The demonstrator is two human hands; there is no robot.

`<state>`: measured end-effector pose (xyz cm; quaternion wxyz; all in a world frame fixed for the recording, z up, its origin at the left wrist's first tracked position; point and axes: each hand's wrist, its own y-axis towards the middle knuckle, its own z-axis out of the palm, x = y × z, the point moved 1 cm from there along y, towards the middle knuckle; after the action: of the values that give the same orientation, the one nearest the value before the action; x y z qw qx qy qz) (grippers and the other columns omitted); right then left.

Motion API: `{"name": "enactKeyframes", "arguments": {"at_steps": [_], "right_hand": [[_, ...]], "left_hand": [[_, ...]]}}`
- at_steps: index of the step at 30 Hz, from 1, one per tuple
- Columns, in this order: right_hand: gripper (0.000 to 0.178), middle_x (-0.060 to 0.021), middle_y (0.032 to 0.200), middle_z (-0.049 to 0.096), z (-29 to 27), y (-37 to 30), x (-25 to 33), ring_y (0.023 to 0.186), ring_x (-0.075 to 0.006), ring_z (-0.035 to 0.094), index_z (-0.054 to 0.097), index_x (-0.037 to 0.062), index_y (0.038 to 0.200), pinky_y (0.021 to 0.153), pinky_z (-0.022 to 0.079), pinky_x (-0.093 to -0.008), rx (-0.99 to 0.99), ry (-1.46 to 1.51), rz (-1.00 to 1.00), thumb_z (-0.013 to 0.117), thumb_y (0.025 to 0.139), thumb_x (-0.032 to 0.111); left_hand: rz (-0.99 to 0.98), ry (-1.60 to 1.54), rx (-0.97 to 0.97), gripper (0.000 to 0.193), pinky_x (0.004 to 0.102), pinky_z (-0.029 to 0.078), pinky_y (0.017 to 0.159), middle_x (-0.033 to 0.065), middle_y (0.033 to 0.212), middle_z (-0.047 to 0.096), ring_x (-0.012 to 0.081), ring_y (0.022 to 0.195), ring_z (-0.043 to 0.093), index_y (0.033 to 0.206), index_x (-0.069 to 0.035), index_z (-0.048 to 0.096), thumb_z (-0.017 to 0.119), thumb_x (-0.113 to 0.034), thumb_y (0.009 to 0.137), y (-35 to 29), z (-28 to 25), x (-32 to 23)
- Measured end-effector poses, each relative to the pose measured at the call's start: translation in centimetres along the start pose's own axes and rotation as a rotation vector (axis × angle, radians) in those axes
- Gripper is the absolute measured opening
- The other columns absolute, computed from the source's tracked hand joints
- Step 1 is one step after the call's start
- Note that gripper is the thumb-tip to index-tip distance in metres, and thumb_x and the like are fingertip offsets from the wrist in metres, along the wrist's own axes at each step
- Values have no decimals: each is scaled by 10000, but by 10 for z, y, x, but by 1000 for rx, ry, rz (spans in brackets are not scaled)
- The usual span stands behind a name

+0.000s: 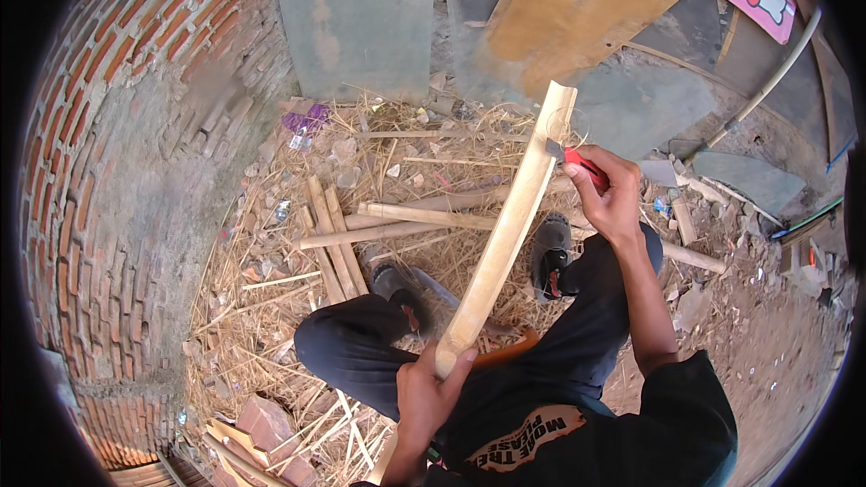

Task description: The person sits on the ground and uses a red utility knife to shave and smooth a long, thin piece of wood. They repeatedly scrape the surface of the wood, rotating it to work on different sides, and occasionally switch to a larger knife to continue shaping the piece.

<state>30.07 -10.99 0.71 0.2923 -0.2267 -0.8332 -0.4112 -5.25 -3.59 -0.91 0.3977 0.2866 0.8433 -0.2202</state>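
A long split bamboo piece (pixel 505 234) slants up and away from my lap, its hollow face partly showing. My left hand (pixel 428 394) is closed round its near end, low in front of my body. My right hand (pixel 609 194) grips a red-handled utility knife (pixel 588 169) close to the bamboo's far end. The knife's short metal blade (pixel 555 151) rests against the right edge of the bamboo. Thin curled shavings show beside the blade.
Bamboo lengths (pixel 424 216) lie crossed on the straw-littered ground between my shoes (pixel 550 257). An orange curved object (pixel 510 350) lies by my lap. A brick wall (pixel 99 189) rises at left; boards (pixel 361 27) lean at the back. Broken bricks (pixel 271 424) lie near left.
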Motion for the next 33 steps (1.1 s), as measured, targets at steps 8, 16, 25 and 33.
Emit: {"name": "enactKeyframes", "arguments": {"at_steps": [8,16,25,33], "right_hand": [[249,-173,836,763,-14,40,-18,681,-228,700,796,5,1080,663,533,-330,47,-110,-27,805,971,228],[446,-117,624,546,-68,84,-118,606,-202,507,794,27,1068,623,422,-407,129,-363,306,682,1048,459],[342,-183,751,645,-25,26,-24,684,-314,581,688,40,1174,682,466,-413,312,-157,289,636,1085,367],[279,-161,980,741,19,-63,42,778,-310,721,709,15,1159,702,569,-396,339,188,-82,793,974,206]], "left_hand": [[-59,-29,2,399,433,573,619,234,734,728,398,702,766,1115,15,756,832,-345,961,-11,-7,9],[-118,10,144,349,421,550,597,201,698,713,381,656,751,1041,-5,732,823,-335,969,-35,-22,19],[-47,-23,-56,326,419,530,621,206,741,709,391,676,738,1083,3,685,751,-310,1025,17,-14,16],[47,-105,-61,311,388,514,600,184,727,693,322,614,707,1142,17,698,765,-258,1014,54,-10,-29]]}}
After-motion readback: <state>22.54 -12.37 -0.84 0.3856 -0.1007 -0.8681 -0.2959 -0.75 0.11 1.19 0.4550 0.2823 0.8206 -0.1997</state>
